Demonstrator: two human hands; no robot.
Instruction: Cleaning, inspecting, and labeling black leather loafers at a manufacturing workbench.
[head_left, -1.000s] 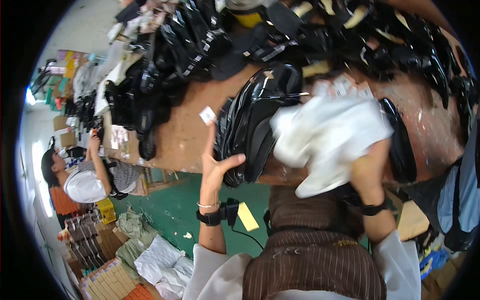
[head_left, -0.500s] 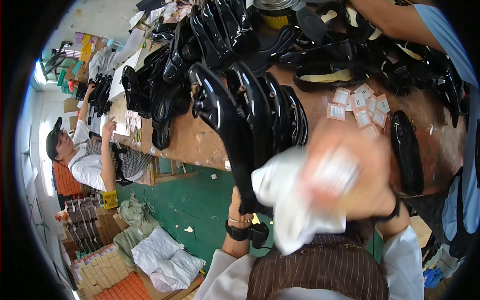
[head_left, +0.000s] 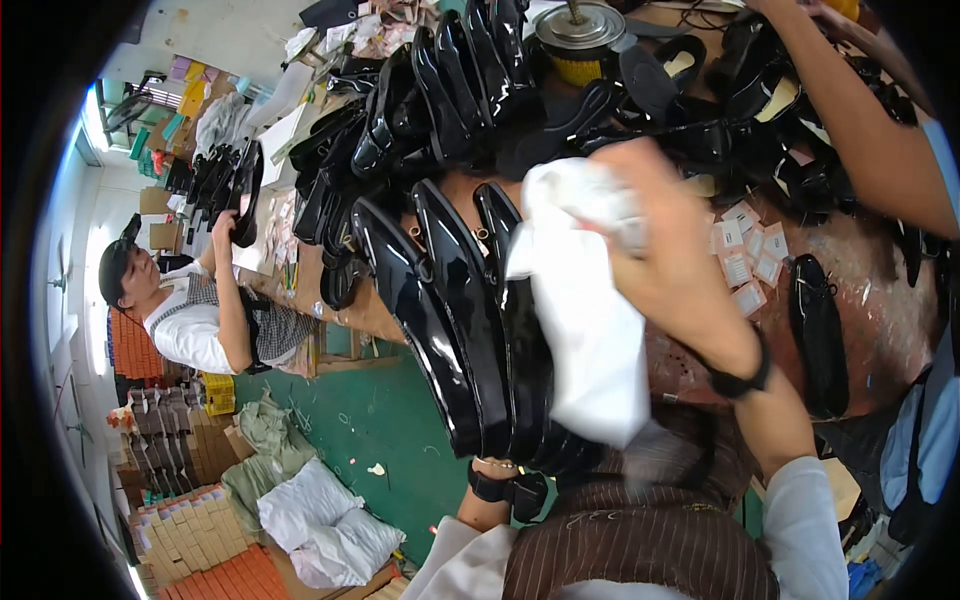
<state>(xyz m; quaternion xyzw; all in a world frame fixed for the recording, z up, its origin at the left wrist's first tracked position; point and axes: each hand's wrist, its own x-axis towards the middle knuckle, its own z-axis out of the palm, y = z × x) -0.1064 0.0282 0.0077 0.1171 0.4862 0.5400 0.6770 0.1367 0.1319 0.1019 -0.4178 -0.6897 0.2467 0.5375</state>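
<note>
My right hand (head_left: 668, 262) is closed on a bunched white cloth (head_left: 595, 345), held over the right part of a row of glossy black shoes. The cloth hangs down and hides several of these shoes; hand and cloth are partly blurred. At the left of the row, a black patent shoe (head_left: 415, 320) lies with its toe pointing away from me, its heel end at the table's near edge. My left hand (head_left: 496, 467) is under the heel ends, and only a sliver shows above the wrist strap. Its fingers are hidden behind the shoes.
Many more black shoes (head_left: 440, 90) crowd the far table, around a metal tin (head_left: 580, 40). Pale tags (head_left: 748, 245) and a single black shoe (head_left: 818, 335) lie at right. A co-worker's arm (head_left: 860, 140) reaches in there. Another person (head_left: 190, 310) handles a black shoe at left.
My right hand has moved away from me and slightly left with the cloth. The leftmost shoe, tilted down off the edge before, now lies level with the row. The person at left lifts a shoe.
</note>
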